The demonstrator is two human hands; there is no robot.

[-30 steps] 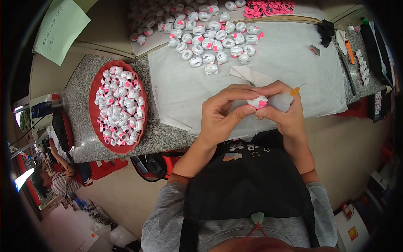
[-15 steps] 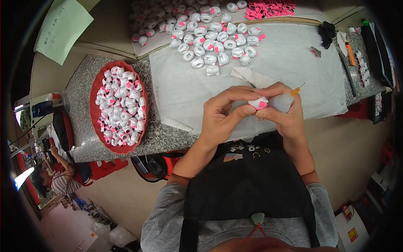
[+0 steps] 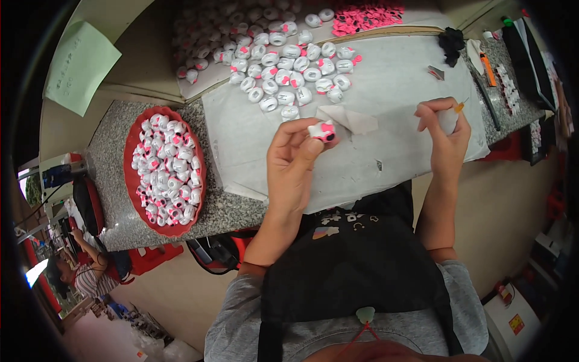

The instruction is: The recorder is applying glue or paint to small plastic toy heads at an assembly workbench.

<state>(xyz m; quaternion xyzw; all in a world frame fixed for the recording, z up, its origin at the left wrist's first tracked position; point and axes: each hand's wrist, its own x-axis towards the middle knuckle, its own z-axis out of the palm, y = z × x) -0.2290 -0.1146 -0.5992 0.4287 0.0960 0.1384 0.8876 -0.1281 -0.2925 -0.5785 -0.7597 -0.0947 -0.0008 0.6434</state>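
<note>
Between the thumb and fingers of my left hand [image 3: 291,172] is a small white cat-head figurine [image 3: 317,129] with a pink bow and a dark spot on its side. My right hand [image 3: 447,145], well apart to the right, is closed round a translucent squeeze bottle [image 3: 447,120] with an orange needle tip pointing up and right. Both hands are above a white sheet [image 3: 386,163] on the counter. A folded piece of white paper [image 3: 356,119] lies just beyond my left hand. Farther back sit many similar white figurines [image 3: 282,76], several with pink bows.
At left, a red scalloped tray [image 3: 128,163] full of white-and-pink figurines stands on the speckled counter [image 3: 232,208]. A heap of small pink pieces [image 3: 365,19] lies at the back. An orange cutter [image 3: 488,69] and a black cloth scrap [image 3: 451,45] are at far right. Another person [image 3: 90,268] sits at far left.
My hands have parted: the left carried the figurine left and a little up, turning it, while the right moved right with the bottle. The view has shifted slightly.
</note>
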